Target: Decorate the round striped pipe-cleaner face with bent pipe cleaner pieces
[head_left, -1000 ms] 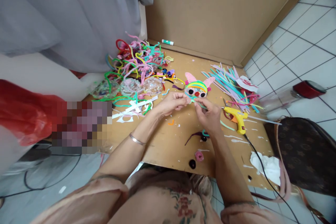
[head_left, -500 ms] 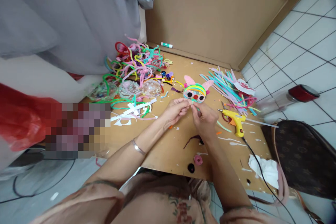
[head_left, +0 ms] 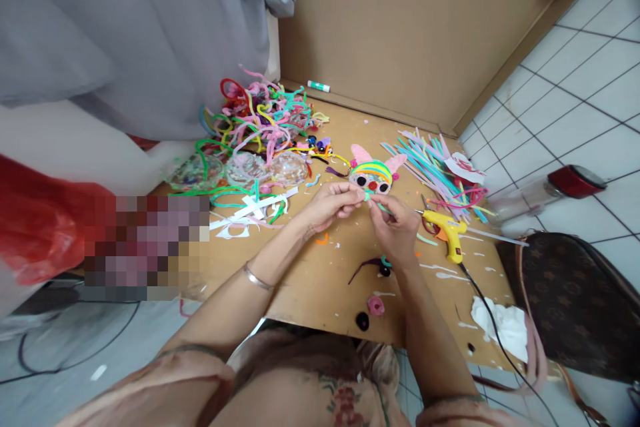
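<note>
My left hand [head_left: 334,205] and my right hand [head_left: 397,223] meet over the middle of the table, fingertips pinched together. Between them is a small piece of green pipe cleaner [head_left: 367,195], mostly covered by the fingers. Just beyond the fingertips lies a pipe-cleaner animal face [head_left: 371,177] with pink ears, round black eyes, a red nose and yellow, green and orange bands. To the right of my right hand rests a yellow hot glue gun [head_left: 453,233], its nozzle pointing left. Nearer me lie a pink coil [head_left: 376,305] and a black coil [head_left: 363,321].
A tangled heap of pipe cleaners [head_left: 265,113] and clear plastic domes [head_left: 245,168] occupy the left. Straight pipe cleaners [head_left: 425,160] lie at the back right. A bottle [head_left: 550,187], a brown bag [head_left: 585,307], a tissue [head_left: 500,327] and the glue gun's cord [head_left: 493,313] are on the right.
My right hand has shifted slightly right and its fingers have straightened a little. The green piece shows more clearly between the fingertips. The animal face stays in place.
</note>
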`<action>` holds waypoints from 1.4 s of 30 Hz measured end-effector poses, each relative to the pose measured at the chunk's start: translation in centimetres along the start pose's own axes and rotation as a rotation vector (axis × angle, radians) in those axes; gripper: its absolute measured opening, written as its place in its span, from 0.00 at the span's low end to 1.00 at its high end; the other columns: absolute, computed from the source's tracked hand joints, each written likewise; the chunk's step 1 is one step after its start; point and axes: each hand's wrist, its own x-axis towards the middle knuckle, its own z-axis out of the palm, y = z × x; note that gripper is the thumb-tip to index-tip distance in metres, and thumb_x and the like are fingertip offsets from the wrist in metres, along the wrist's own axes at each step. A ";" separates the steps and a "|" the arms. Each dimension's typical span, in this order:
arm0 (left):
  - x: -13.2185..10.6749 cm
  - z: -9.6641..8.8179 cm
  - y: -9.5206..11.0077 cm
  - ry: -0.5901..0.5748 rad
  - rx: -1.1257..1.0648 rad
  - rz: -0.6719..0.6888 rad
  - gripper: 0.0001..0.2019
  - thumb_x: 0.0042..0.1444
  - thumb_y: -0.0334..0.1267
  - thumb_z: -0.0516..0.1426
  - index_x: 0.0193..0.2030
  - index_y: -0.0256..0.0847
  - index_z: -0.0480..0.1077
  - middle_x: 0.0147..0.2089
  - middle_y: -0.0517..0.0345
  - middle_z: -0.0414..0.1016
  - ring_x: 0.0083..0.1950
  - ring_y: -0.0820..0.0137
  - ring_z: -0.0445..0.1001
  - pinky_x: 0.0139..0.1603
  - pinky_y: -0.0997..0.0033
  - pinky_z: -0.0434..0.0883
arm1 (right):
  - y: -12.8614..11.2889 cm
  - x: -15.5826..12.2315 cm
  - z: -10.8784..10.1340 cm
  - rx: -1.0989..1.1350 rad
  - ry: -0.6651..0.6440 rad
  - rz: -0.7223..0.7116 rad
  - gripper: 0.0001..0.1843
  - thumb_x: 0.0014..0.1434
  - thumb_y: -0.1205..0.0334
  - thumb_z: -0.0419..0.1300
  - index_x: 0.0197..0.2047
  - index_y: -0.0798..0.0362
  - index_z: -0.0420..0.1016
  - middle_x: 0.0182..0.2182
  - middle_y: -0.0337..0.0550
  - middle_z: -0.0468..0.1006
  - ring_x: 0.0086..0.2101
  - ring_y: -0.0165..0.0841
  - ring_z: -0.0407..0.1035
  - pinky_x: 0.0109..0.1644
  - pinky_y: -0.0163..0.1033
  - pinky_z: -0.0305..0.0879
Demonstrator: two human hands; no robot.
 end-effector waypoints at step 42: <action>-1.0 0.1 1.4 0.039 0.492 0.117 0.05 0.44 0.37 0.56 0.25 0.38 0.66 0.20 0.69 0.55 0.22 0.80 0.50 0.25 0.75 0.47 | -1.1 0.2 -0.1 0.073 -0.037 0.113 0.07 0.61 0.62 0.58 0.34 0.51 0.77 0.28 0.40 0.78 0.28 0.29 0.71 0.33 0.35 0.68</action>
